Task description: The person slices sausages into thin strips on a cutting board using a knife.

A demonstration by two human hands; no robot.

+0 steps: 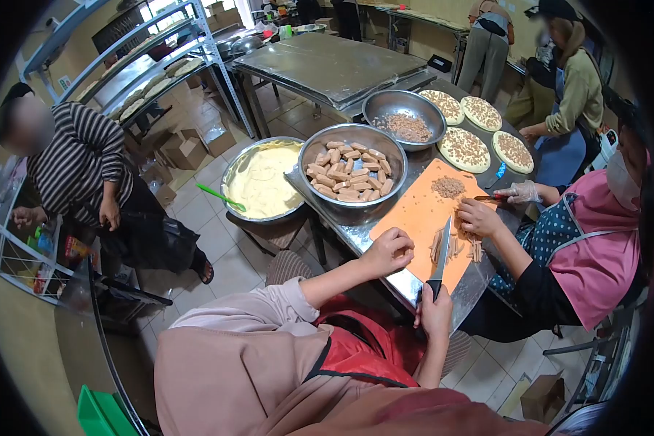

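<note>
My right hand (434, 314) grips the black handle of a kitchen knife (443, 251), its long blade pointing away over the orange cutting board (412, 200). My left hand (387, 253) hovers at the board's near left corner, fingers curled together; whether anything is inside them is hidden. Sausage strips (454, 247) lie beside the blade, partly under it. Farther up the board sits a small heap of chopped sausage (448, 187). Across from me, a co-worker's bare hand (481, 218) rests by the strips, while their gloved hand (522, 192) is at another knife (491, 198).
A steel bowl of sausage pieces (352, 174) stands left of the board, with a bowl of chopped sausage (405, 120) behind. Pale dough fills a basin (263, 178) on a stool. Topped dough rounds (465, 150) lie at the far right. Other people stand around.
</note>
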